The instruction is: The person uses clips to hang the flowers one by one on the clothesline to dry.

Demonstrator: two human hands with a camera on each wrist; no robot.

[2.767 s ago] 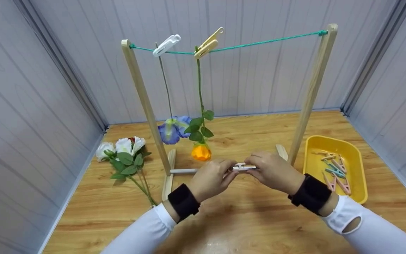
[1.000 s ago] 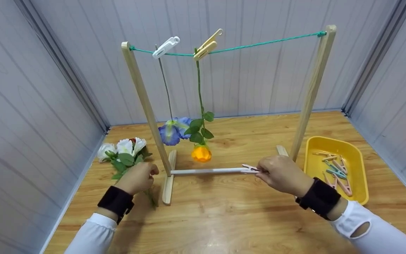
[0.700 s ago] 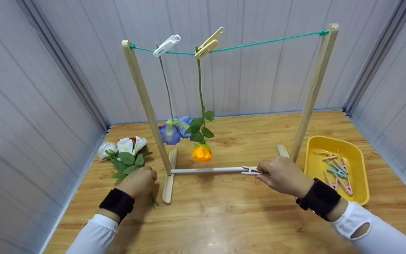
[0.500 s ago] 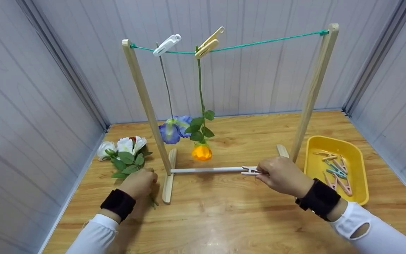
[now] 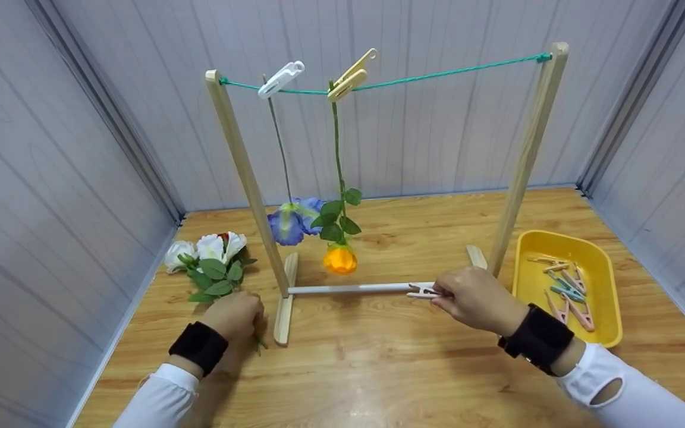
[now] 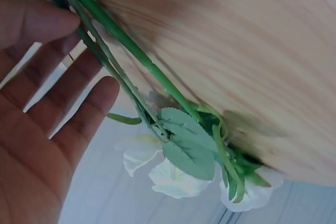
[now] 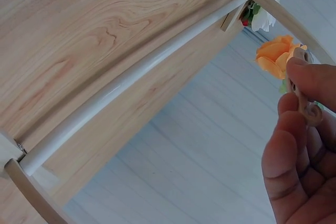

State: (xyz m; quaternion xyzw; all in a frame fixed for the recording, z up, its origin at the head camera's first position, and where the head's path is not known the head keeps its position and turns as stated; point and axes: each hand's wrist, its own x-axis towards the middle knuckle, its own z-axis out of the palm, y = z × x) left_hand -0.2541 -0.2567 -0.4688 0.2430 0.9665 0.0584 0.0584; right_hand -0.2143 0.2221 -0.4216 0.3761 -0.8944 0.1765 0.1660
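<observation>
White flowers point(image 5: 209, 252) are lying on the table point(image 5: 378, 368), their stems under the left hand's point(image 5: 234, 314) loosely spread fingers. Right hand point(image 5: 473, 297) is pinching a pink clothespin point(image 5: 423, 290)

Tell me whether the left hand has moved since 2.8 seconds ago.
Yes. The left hand went leftward from the rack's white crossbar to the white flowers' stems.

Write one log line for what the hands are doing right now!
left hand: touching white flower stems | right hand: pinching pink clothespin | line: two flowers hanging | yellow tray: spare pins
</observation>
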